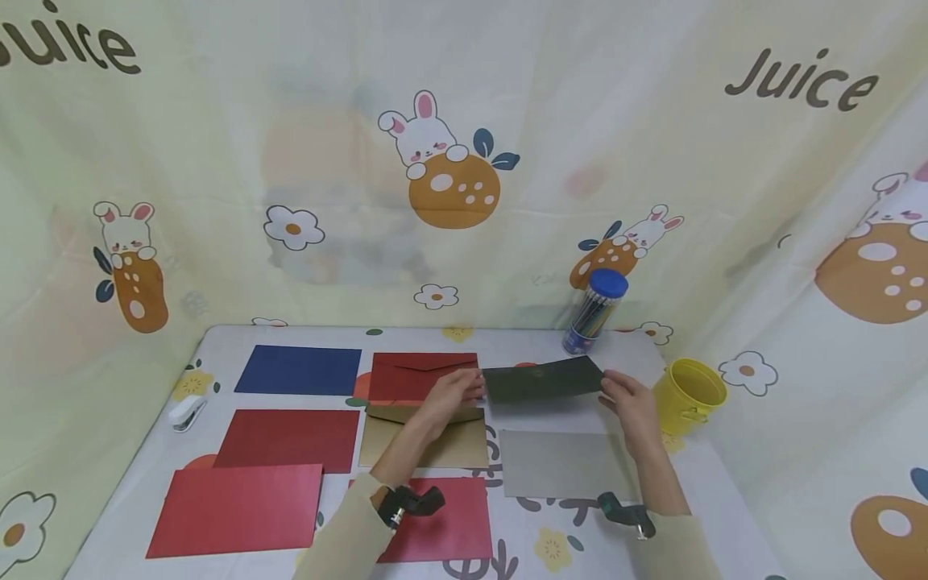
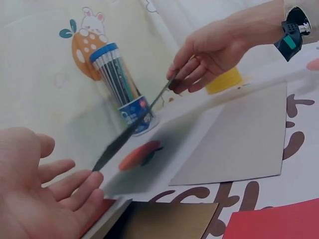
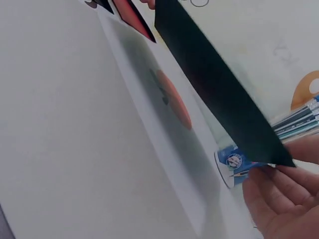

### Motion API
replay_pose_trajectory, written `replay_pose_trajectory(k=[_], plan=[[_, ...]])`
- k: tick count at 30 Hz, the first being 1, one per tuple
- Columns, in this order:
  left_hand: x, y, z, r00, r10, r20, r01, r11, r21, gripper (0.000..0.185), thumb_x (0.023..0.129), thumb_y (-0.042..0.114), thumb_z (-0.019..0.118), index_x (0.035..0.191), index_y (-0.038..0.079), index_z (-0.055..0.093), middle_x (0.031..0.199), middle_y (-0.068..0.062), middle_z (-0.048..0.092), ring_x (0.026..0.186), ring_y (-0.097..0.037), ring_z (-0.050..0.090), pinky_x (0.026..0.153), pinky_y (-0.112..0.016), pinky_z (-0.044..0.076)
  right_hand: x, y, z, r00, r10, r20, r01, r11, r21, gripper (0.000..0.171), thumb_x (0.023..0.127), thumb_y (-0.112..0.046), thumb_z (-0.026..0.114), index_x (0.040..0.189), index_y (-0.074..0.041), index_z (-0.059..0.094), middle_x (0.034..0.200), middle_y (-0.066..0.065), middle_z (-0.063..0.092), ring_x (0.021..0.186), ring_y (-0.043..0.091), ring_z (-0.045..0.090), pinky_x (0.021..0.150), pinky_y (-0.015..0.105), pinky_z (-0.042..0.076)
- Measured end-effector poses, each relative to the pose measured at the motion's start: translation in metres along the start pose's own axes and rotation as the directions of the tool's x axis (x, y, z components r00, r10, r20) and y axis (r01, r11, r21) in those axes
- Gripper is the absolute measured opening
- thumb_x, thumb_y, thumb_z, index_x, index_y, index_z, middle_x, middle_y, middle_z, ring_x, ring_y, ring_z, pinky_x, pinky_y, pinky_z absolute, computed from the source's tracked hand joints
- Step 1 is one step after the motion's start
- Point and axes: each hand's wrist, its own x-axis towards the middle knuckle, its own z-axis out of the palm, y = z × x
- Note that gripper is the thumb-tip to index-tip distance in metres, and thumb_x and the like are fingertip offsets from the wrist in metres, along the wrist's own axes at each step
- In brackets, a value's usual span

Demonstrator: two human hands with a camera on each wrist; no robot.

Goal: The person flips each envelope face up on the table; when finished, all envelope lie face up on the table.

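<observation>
Envelope (image 1: 540, 380), dark green, is hanging clear of the tablecloth (image 1: 602, 540) between two hands and is casting a shadow below. The right hand (image 1: 629, 403) is pinching its end at three o'clock, thumb and fingers closing over a corner, so it is probably bearing the firmer share of the hold. The left hand (image 1: 444, 400) is touching the end at nine o'clock with loosely extended fingers, seemingly steadying that edge rather than gripping it. Holding by the two short ends is likely leaving the broad face uncovered and unbent.

Seen from its middle, a grey envelope (image 1: 565, 467) is lying at six o'clock, a tan envelope (image 1: 457, 449) at eight, and a flapped red envelope (image 1: 402, 380) at nine, partly covered by the left hand. They are apparently lying spread out so that each is showing. A pencil tub (image 1: 590, 316) is standing at one o'clock and a yellow bucket (image 1: 674, 411) just beyond the right hand at three, both seemingly sitting out of the papers' way.
</observation>
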Motion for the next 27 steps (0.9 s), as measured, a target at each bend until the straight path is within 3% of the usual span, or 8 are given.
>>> replay_pose_trajectory(k=[6,9,14,17,23,27], plan=[[0.0,-0.006,0.004,1.0,-0.016,0.017,0.016,0.999,0.029,0.048,0.108,0.026,0.046,0.148,-0.002,0.045,0.14,-0.026,0.055,0.128,-0.036,0.056,0.11,-0.048,0.044,0.001,0.01,-0.002,1.0,0.028,-0.006,-0.028,0.998,-0.06,0.048,0.105,-0.016,0.054,0.147,0.004,0.045,0.146,0.026,0.05,0.12,0.022,0.062,0.096,0.029,0.054],[-0.001,-0.009,0.006,0.999,-0.038,0.032,0.037,0.999,0.036,0.05,0.108,0.029,0.046,0.149,0.001,0.044,0.143,-0.025,0.054,0.129,-0.034,0.056,0.11,-0.046,0.044,0.001,0.014,-0.001,0.998,0.059,-0.015,-0.06,0.986,-0.153,0.049,0.103,-0.016,0.056,0.147,0.002,0.045,0.144,0.025,0.053,0.118,0.027,0.065,0.095,0.033,0.055],[-0.001,-0.011,0.008,0.997,-0.063,0.044,0.062,0.998,0.013,0.052,0.107,0.032,0.05,0.149,0.002,0.044,0.145,-0.025,0.051,0.132,-0.035,0.054,0.111,-0.046,0.043,-0.001,0.018,0.001,0.997,0.079,-0.022,-0.082,0.931,-0.355,0.049,0.1,-0.018,0.057,0.144,0.003,0.049,0.142,0.028,0.052,0.128,0.042,0.055,0.104,0.051,0.047],[-0.001,-0.011,0.01,0.997,-0.069,0.044,0.068,0.998,0.003,0.054,0.106,0.033,0.051,0.149,0.002,0.043,0.145,-0.026,0.05,0.132,-0.036,0.053,0.111,-0.047,0.043,-0.003,0.019,0.002,0.997,0.076,-0.03,-0.082,0.901,-0.427,0.049,0.099,-0.019,0.058,0.142,0.004,0.051,0.139,0.031,0.054,0.128,0.045,0.053,0.103,0.054,0.045],[0.0,-0.01,0.01,0.996,-0.077,0.051,0.078,0.997,-0.019,0.056,0.106,0.035,0.05,0.151,0.001,0.04,0.147,-0.027,0.048,0.135,-0.037,0.051,0.112,-0.047,0.041,-0.004,0.02,0.005,0.993,0.11,-0.037,-0.115,0.888,-0.445,0.05,0.1,-0.023,0.056,0.142,0.004,0.05,0.135,0.031,0.056,0.122,0.044,0.055,0.099,0.054,0.047],[-0.001,-0.009,0.009,0.995,-0.068,0.072,0.073,0.995,-0.064,0.055,0.108,0.03,0.045,0.153,-0.001,0.035,0.149,-0.029,0.045,0.138,-0.039,0.047,0.115,-0.049,0.037,-0.002,0.021,0.006,0.991,0.129,-0.03,-0.129,0.889,-0.439,0.049,0.103,-0.027,0.052,0.141,0.005,0.051,0.14,0.03,0.053,0.129,0.045,0.049,0.105,0.057,0.043]])
